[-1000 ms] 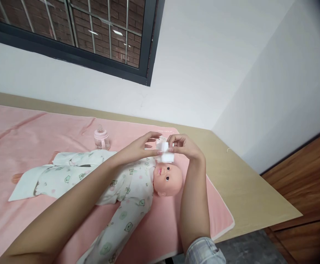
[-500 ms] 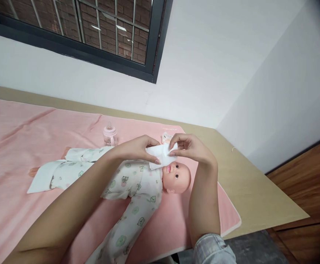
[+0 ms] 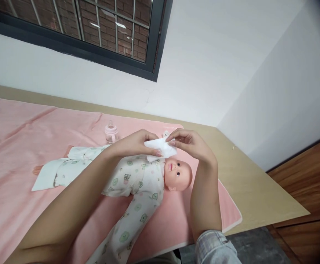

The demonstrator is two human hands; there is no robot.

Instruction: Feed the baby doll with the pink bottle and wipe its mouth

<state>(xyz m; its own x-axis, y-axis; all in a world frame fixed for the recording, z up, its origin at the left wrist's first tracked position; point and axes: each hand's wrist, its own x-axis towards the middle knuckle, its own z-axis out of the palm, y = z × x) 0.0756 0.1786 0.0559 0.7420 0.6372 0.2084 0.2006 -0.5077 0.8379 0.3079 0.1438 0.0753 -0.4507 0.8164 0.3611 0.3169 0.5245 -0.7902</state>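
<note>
A white tissue or wipe [image 3: 161, 146] is stretched between my two hands, above the doll's chest and chin. My left hand [image 3: 142, 143] pinches its left side, thumb on top. At its upper right edge, my right hand [image 3: 186, 142] grips it between thumb and fingers. Below lies a baby doll [image 3: 132, 178] on its back, head to the right, dressed in a white suit with green and brown animal prints. My forearms hide parts of its body. Behind the tissue a small white packet [image 3: 166, 134] shows only in part.
A pink baby bottle [image 3: 111, 132] stands behind the doll's legs. The doll rests on a pink blanket [image 3: 19, 135] spread over a tan table [image 3: 248, 190]. A wall with a barred window [image 3: 116, 33] rises behind, and a wooden cabinet [image 3: 311, 172] is at the right.
Both hands have lifted the tissue slightly, and it now hangs a little further from the doll's face. The doll stays lying in place while the view shifts slightly.
</note>
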